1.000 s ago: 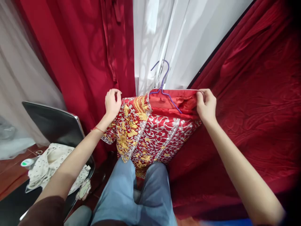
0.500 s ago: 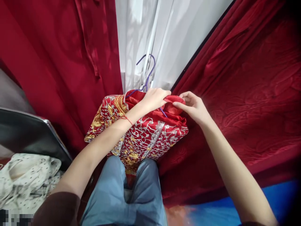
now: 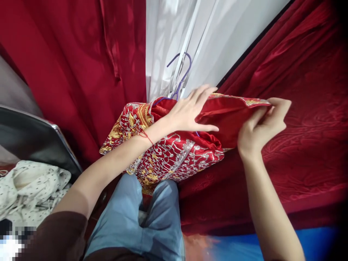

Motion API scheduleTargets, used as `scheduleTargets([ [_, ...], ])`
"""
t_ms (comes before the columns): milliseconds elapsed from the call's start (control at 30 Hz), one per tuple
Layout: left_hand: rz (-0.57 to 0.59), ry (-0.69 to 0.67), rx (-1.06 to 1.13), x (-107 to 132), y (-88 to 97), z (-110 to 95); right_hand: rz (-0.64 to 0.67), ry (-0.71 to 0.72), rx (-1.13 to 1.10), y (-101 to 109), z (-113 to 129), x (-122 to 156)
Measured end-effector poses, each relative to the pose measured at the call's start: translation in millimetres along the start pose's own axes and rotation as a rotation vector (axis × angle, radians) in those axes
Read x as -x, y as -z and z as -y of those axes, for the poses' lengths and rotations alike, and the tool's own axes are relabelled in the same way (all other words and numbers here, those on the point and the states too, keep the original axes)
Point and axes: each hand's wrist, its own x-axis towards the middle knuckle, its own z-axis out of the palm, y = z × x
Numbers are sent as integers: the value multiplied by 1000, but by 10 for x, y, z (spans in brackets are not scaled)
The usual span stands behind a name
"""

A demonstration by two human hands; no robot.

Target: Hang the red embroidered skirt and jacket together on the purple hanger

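A red jacket (image 3: 160, 159) with silver and gold embroidery hangs in front of my knees, on a purple hanger (image 3: 187, 70) whose hook stands up above the collar. My right hand (image 3: 261, 127) pinches the edge of the jacket's front panel and holds it pulled out to the right, so the plain red satin lining shows. Over the neck opening, my left hand (image 3: 190, 110) is spread, thumb and fingers apart, with nothing gripped. The hanger's middle is partly hidden behind this hand and the cloth.
Dark red curtains (image 3: 304, 145) hang on the right and more on the left, with white curtain fabric (image 3: 163, 43) between. At the left is a black chair back (image 3: 32, 141), with a white dotted garment (image 3: 35, 188) below it. Blue flooring (image 3: 233, 246) shows at lower right.
My right hand has moved right, drawing the front panel open and out. My left hand has let go of the red cloth and spread its fingers. The view has shifted slightly.
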Motion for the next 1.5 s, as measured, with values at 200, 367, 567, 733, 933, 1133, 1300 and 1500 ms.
scheduleTargets([
  [200, -103, -382, -50, 355, -337, -135, 186, 14, 80, 92, 15, 57],
  [367, -168, -233, -78, 415, -547, -97, 337, -24, 121, 158, -195, 184],
  [567, -101, -188, -57, 339, -587, -268, 414, 0, 150, 169, -316, 291],
  [733, -210, 153, -105, 244, -651, -266, 504, 24, 177, 267, -339, 358],
  [933, -215, 126, -133, 178, -703, 26, 704, -72, 536, 409, -201, 724],
  [1133, -94, 94, -93, 245, -619, 221, 937, -339, 790, 286, -19, 1477],
  [1300, -58, 94, -100, 311, -620, 268, 795, -382, 737, 540, 37, 1498],
  [1500, -102, 108, -66, 318, -649, 253, 245, -365, 582, 927, 178, 1408],
])
